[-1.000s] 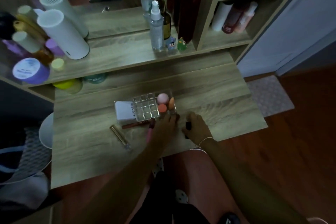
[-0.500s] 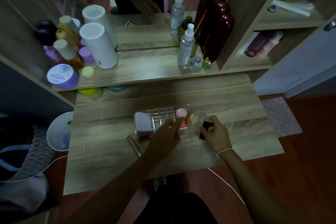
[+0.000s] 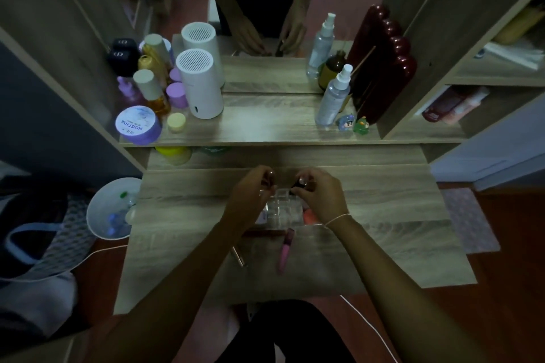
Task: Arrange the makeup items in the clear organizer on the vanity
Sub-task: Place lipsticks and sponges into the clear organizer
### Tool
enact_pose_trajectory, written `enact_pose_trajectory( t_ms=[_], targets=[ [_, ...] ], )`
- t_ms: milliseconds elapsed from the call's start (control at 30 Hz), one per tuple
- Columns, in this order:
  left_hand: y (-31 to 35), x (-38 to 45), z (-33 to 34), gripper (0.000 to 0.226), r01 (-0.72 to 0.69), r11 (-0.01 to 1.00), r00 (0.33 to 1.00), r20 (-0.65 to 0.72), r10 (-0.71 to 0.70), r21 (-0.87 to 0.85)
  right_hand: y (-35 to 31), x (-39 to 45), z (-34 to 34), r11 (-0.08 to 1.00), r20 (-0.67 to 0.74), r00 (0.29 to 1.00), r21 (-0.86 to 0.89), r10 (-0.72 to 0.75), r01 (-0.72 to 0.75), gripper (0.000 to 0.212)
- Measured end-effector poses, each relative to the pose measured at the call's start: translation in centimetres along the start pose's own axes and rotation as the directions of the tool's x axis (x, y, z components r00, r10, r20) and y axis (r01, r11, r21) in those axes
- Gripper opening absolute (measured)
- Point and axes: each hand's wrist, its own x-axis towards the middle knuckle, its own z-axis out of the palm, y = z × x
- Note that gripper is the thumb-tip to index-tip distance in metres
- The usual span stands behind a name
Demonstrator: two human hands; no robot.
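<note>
The clear organizer (image 3: 283, 210) sits mid-vanity, partly hidden under both hands. An orange sponge (image 3: 309, 216) shows at its right end. My right hand (image 3: 320, 193) hovers over the organizer's far edge, fingertips shut on a small black makeup tube (image 3: 296, 184). My left hand (image 3: 250, 191) is beside it, fingers pinched together; I cannot tell whether they hold anything. A pink lip gloss tube (image 3: 286, 247) and a thin gold tube (image 3: 239, 257) lie on the vanity top (image 3: 182, 244) nearer me. A dark red pencil (image 3: 265, 233) lies along the organizer's near side.
The raised shelf behind carries a white cylinder (image 3: 201, 88), a purple jar (image 3: 138, 125), several bottles, a spray bottle (image 3: 333, 97) and two small figurines (image 3: 354, 124) before a mirror. A white bin (image 3: 110, 209) stands left of the vanity. A white cable (image 3: 368, 324) hangs off the front edge.
Both hands rose from the tabletop and moved to the organizer's far side, the right still holding the black tube. The view tilted up toward the mirror. The pink tube now lies uncovered.
</note>
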Motion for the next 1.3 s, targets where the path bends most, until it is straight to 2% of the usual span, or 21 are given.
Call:
enact_pose_trajectory(
  t_ms=[200,367,533,700,1100,1300],
  targets=[
    [-0.8,-0.3,0.5,0.018,0.009,0.999,0.999,0.039,-0.01,0.048,0.7,0.3,1.9,0.996,0.108,0.993,-0.068,-0.044,0.051,0.027],
    [-1.3,-0.4,0.8,0.02,-0.005,0.995,0.998,0.063,-0.002,0.099,1.0,0.6,2.6,0.975,0.216,0.974,-0.191,-0.072,0.115,0.023],
    [-1.6,-0.5,1.1,0.019,0.013,0.986,0.994,0.108,-0.031,0.164,0.7,0.9,3.2,0.939,0.266,0.956,-0.279,-0.124,0.199,0.025],
    [-1.7,-0.6,1.3,0.019,0.011,0.979,0.993,0.117,-0.035,0.204,0.8,1.1,3.8,0.923,0.317,0.943,-0.323,-0.102,0.209,0.023],
    [-1.5,-0.7,1.3,0.021,-0.013,0.978,0.995,0.1,-0.008,0.208,1.7,1.0,4.1,0.932,0.294,0.95,-0.305,-0.101,0.193,0.03],
    [-0.9,-0.8,1.4,0.034,-0.011,0.988,0.998,0.058,0.003,0.153,1.7,0.9,3.8,0.941,0.274,0.956,-0.283,-0.104,0.184,0.036]
  ],
)
